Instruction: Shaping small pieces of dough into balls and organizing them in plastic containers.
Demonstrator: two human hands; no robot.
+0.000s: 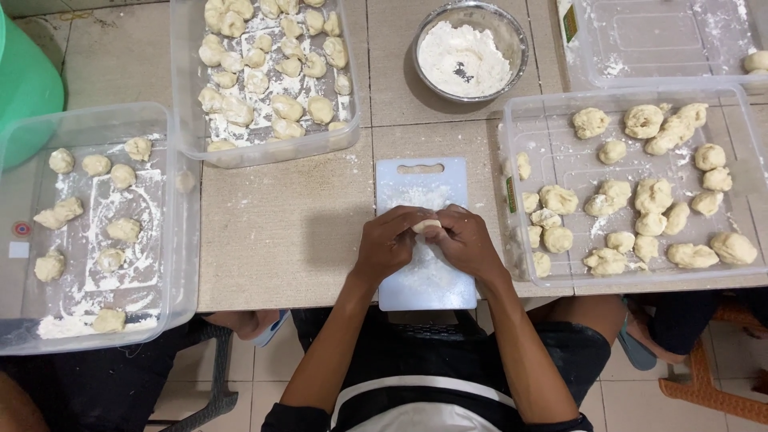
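Step in hand, as judged: shaping one dough piece (426, 226) between both hands above the white cutting board (425, 240).

Procedure notes:
- Keep the dough piece centred over the floured cutting board, clear of the trays on either side.
- Apply even, light pressure from both sides; excess force likely to flatten or tear soft dough.
- Keep a dusting of flour on the contact faces to limit sticking.

Left hand (390, 244): curled inward, fingers (400, 218) closed narrowly over the left side of the dough piece, in contact.

Right hand (466, 242): curled inward, fingers closed narrowly on the right side of the dough piece, in contact. Only a small pale part of the dough visible between the two hands; underside hidden.

Location of the dough piece: held between both hands, just above the middle of the cutting board, near the front edge of the surface (280, 232).

Surroundings:
- Metal flour bowl (470, 50) beyond the cutting board.
- Right tray (512, 112) with many dough lumps, just beside the board.
- Left tray (172, 240) with fewer, well apart.
- Far tray (352, 120), densely filled.
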